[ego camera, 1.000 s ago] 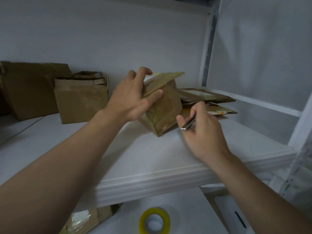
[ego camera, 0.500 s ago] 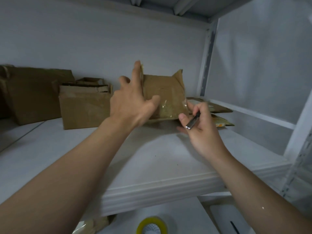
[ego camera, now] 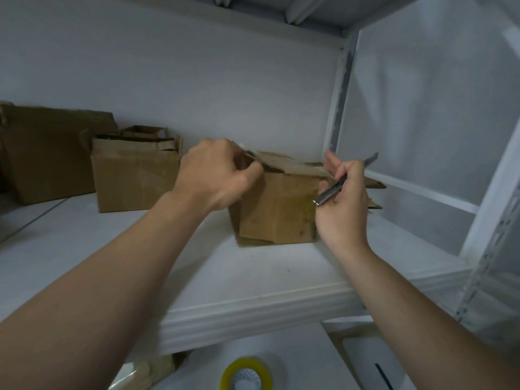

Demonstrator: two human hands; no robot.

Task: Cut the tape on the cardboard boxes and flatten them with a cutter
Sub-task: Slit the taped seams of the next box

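One small cardboard box (ego camera: 275, 212) | left hand (ego camera: 216, 173) grips top flap (ego camera: 284, 164) | right hand (ego camera: 342, 209) pinches cutter (ego camera: 329, 194), blade up | advice: slit tape seam away from left fingers.

Matt brown cardboard box (ego camera: 277, 209); shiny metal cutter (ego camera: 332, 191); smooth white shelf (ego camera: 253, 277)

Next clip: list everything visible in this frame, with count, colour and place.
cardboard box: 1, brown, mid-shelf, between the hands
large box: 1, brown, far left on shelf
medium box: 1, brown, right of the large box
small box: 1, brown, behind the medium box
flattened cardboard: count unclear, brown, behind right hand
cutter: 1, dark metal, in right hand
tape roll: 1, yellow, below shelf
shelf: 1, white
left hand: grips the cardboard box's top flap
right hand: holds the cutter
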